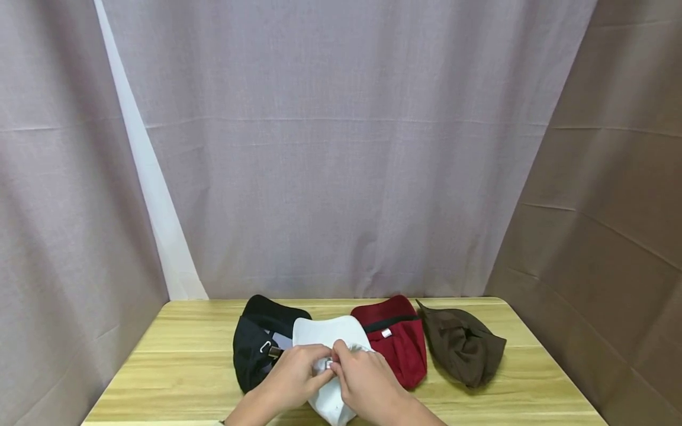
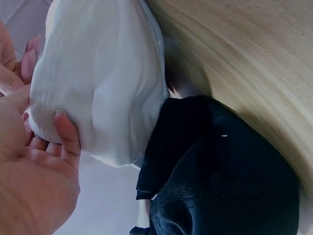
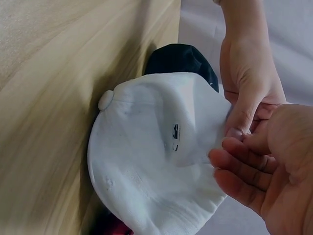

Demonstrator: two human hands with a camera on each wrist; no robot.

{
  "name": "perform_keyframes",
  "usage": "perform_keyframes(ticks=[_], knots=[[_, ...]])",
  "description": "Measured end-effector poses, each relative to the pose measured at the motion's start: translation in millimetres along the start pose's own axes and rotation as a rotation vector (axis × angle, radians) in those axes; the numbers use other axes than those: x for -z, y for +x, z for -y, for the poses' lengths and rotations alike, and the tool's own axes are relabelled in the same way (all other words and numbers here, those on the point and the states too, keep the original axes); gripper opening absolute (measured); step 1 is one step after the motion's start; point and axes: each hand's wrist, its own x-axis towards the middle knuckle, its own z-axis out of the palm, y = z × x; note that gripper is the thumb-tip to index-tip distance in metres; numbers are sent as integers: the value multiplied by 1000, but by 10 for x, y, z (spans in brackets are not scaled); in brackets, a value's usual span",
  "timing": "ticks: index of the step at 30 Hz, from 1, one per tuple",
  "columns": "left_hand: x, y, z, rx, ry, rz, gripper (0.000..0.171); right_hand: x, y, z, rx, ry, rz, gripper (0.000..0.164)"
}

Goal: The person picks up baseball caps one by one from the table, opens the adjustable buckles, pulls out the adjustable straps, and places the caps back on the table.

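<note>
A white baseball cap (image 1: pixel 331 331) lies in the middle of the table, its brim toward the back. Both hands meet at its rear edge. My left hand (image 1: pixel 298 374) pinches the cap's edge near the strap, seen from the side in the left wrist view, where the white cloth (image 2: pixel 98 83) lies against its fingers. My right hand (image 1: pixel 369 378) pinches at the same spot, its thumb and fingertips touching those of the left. In the right wrist view the cap's crown (image 3: pixel 142 156) shows a top button and a small dark mark. The strap itself is mostly hidden by fingers.
A black cap (image 1: pixel 250 349) with a metal buckle lies left of the white one, partly under it. Close on the right is a dark red cap (image 1: pixel 402 349), and beyond it a brown bucket hat (image 1: pixel 465 346). Grey curtains (image 1: pixel 341 148) hang behind the wooden table (image 1: pixel 176 355).
</note>
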Motion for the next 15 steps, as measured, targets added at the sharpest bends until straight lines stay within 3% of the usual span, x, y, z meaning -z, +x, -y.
perform_keyframes(ticks=[8,15], knots=[[0,-18,7,-44,24,-8,8,26,-13,-33,-2,19,12,15],[30,4,6,4,-14,63,20,46,-32,-92,-1,13,12,15]])
